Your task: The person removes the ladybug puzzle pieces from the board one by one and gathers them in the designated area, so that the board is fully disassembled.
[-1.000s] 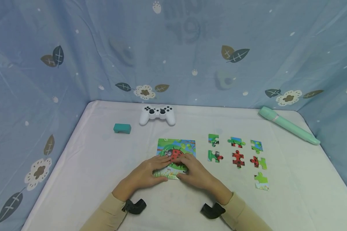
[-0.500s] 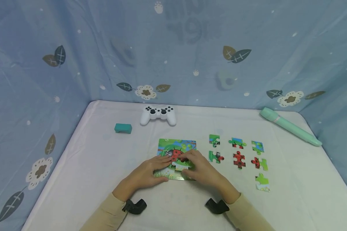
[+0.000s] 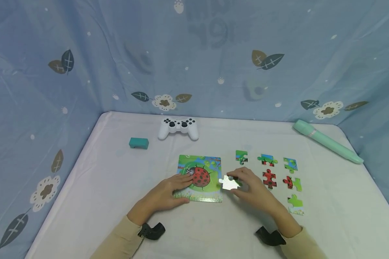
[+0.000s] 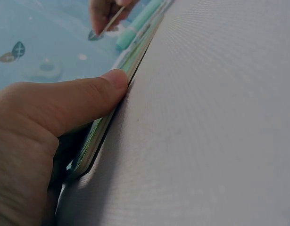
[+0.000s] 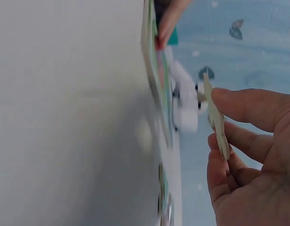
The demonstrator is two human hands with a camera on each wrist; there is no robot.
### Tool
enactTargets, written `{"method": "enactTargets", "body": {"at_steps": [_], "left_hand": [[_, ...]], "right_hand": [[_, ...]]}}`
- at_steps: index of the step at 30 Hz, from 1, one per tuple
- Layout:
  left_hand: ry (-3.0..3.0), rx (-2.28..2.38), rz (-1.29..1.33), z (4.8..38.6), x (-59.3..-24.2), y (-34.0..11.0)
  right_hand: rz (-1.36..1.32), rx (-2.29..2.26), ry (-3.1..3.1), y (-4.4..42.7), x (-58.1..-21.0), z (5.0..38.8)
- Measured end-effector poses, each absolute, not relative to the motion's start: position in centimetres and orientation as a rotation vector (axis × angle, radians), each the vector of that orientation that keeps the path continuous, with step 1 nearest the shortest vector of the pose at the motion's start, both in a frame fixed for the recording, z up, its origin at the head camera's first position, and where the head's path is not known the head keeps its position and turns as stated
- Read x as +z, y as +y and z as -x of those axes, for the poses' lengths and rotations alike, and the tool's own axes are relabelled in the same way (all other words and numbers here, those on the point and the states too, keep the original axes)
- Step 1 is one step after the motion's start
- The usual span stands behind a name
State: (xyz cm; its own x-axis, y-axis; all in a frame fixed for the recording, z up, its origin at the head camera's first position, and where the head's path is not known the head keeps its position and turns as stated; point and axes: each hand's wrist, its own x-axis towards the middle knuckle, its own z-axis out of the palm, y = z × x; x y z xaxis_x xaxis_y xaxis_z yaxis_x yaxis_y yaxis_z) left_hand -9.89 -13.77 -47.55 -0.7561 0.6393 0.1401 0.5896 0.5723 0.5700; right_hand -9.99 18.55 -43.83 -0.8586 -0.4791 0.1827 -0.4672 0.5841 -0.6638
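My left hand [image 3: 170, 192] rests on the left side of a square ladybug puzzle board [image 3: 210, 195], fingers on its surface. In the left wrist view the thumb [image 4: 100, 94] touches the board's front edge. My right hand [image 3: 256, 190] pinches a puzzle piece [image 3: 229, 182] just right of the board, raised above the table. The piece looks pale and shiny in the head view; the right wrist view shows the piece [image 5: 216, 117] edge-on between thumb and fingers. Loose pieces lie right of it, including a red spotted one [image 3: 269, 178]. My right hand hides part of that group.
A white game controller [image 3: 178, 128] and a teal block [image 3: 138, 143] lie behind the board. A mint-green wand-shaped object [image 3: 327, 142] lies at the far right. More pieces, such as a green one [image 3: 295, 205], are in the right group. A blue curtain [image 3: 194, 72] stands behind the table.
My right hand has moved right, off the board, carrying a puzzle piece up from it. The ladybug picture is now more exposed. My left hand has stayed in place.
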Motion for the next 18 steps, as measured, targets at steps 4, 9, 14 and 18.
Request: {"method": "enactTargets", "body": {"at_steps": [4,9,14,18], "left_hand": [[2.727,0.925,-1.064,9.9,-47.7,-13.7],[2.726,0.914,-1.071,9.9,-47.6,-13.7],[2.714,0.912,-1.062,9.9,-47.4,-13.7],[2.710,0.911,-1.045,9.9,-47.3,-13.7]], "right_hand": [[0.774,-1.148,2.832,21.1,-43.9,9.3],[0.698,-1.085,2.910,24.1,-43.7,8.3],[0.607,-1.014,2.927,26.5,-43.5,7.4],[0.568,-0.989,2.911,28.0,-43.5,6.8]]}}
